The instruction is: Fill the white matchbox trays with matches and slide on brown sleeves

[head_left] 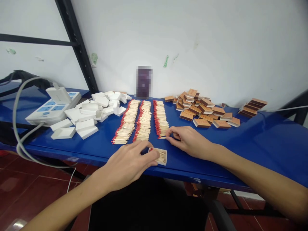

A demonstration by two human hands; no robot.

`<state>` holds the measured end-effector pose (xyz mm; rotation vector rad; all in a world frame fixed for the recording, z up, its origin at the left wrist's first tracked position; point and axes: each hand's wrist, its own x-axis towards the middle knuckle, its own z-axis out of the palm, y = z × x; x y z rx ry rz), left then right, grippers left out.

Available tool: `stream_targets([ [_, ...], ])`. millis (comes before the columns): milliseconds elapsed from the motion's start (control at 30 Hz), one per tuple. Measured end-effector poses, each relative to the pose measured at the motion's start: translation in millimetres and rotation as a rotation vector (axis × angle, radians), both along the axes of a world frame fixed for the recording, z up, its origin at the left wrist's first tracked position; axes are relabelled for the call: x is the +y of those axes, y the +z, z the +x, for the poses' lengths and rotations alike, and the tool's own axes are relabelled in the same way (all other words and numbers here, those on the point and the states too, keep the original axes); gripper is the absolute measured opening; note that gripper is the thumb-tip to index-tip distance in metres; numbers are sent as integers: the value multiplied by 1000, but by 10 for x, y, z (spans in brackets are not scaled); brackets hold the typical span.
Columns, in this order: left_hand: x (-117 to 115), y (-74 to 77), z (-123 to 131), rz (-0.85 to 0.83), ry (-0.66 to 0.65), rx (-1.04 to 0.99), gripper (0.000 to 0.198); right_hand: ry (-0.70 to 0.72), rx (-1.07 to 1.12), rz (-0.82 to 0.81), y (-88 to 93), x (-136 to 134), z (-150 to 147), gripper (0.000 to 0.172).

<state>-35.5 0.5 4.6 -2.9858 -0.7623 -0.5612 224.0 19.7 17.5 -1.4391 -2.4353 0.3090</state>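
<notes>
Near the front edge of the blue table, my left hand (134,160) grips a small white matchbox tray (164,163) by its left end, thumb along the near side. Pale matches with a few red heads lie inside the tray. Behind it, my right hand (183,139) pinches, thumb and forefinger together, at the pale end of a match (161,138) at the near end of the right-hand row. Three rows of red-headed matches run back from there: the left row (126,123), the middle row (143,122) and the right row (160,117).
Left of the rows lies a heap of white trays (89,112), with a white power strip (55,106) and its looping cable beyond. At the right are piled orange-brown matchbox sleeves (199,107) and a small stack of sleeves (252,107). A blurred dark rectangle (143,81) leans on the wall.
</notes>
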Motion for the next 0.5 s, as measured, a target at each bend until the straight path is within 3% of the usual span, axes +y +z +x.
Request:
stream_targets([
  [233,-14,0,-33,51,-6,54,20,-10,23,27,-7,-3,-3,14],
  [500,16,-41,-4,28,-21,-21,22,50,17,112,-35,-10,9,16],
])
